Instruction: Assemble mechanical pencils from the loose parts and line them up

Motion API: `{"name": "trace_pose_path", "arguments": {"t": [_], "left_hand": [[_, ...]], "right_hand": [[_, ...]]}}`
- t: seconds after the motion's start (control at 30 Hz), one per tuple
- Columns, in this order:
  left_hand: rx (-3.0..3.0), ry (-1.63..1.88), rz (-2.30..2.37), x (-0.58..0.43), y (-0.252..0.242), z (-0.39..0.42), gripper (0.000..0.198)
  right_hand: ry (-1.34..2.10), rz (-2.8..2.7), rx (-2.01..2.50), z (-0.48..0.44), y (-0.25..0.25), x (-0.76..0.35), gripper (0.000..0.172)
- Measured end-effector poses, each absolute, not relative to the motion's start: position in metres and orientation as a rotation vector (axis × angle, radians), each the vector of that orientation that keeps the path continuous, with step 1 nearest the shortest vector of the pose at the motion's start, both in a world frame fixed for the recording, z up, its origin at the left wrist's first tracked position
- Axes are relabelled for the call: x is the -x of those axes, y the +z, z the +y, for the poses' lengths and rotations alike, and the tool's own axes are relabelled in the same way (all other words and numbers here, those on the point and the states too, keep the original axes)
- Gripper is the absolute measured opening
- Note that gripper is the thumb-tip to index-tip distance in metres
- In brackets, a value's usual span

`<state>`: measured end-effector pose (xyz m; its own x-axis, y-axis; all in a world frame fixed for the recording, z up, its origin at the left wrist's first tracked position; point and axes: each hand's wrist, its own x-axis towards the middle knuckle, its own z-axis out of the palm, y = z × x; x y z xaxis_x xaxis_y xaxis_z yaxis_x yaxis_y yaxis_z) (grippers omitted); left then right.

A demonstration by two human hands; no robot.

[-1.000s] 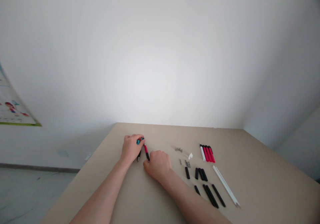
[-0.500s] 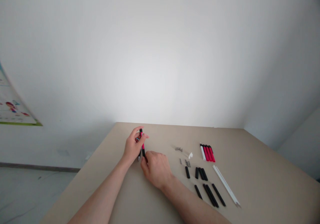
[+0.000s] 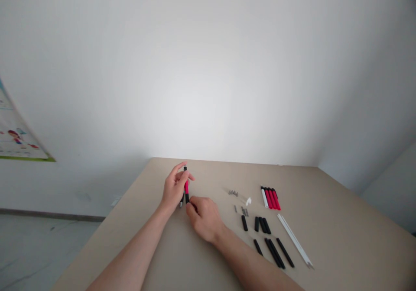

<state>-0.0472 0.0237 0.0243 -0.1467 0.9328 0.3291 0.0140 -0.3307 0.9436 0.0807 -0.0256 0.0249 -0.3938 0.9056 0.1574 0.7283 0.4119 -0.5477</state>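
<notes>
A pink-and-black pen (image 3: 186,188) stands nearly upright between my hands above the table's left part. My left hand (image 3: 173,188) is closed round its upper part, the index finger reaching to the top end. The lower black end is pinched by my right hand (image 3: 204,217), whose fingers are curled and partly hide it. Behind my left hand lies another pen (image 3: 181,202) with a silvery tip; most of it is hidden.
Pink and white pen barrels (image 3: 270,198) lie at the right. Springs (image 3: 233,193), a small white piece (image 3: 248,201), metal tips (image 3: 244,211), short black sleeves (image 3: 262,225), longer black tubes (image 3: 274,253) and thin white refills (image 3: 295,241) are spread over the table (image 3: 344,239).
Both hands keep hold of the pink-and-black pen. My right hand has shifted slightly right, and the left index finger has risen a little at the pen's top.
</notes>
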Motion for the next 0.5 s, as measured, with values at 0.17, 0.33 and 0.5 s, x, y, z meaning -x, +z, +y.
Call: {"name": "trace_pose_path", "arguments": {"t": [0.17, 0.33, 0.5], "left_hand": [[-1.304, 1.590, 1.156, 0.053, 0.023, 0.027, 0.053], [-1.291, 1.591, 1.230, 0.056, 0.017, 0.032, 0.062], [-1.465, 1.589, 1.326, 0.057, 0.008, 0.038, 0.059]], "right_hand": [[0.734, -2.122, 1.403, -0.018, 0.019, -0.088, 0.024], [0.713, -1.944, 1.410, -0.014, 0.014, -0.087, 0.014], [0.659, -1.872, 1.540, -0.012, 0.014, -0.086, 0.015]]}}
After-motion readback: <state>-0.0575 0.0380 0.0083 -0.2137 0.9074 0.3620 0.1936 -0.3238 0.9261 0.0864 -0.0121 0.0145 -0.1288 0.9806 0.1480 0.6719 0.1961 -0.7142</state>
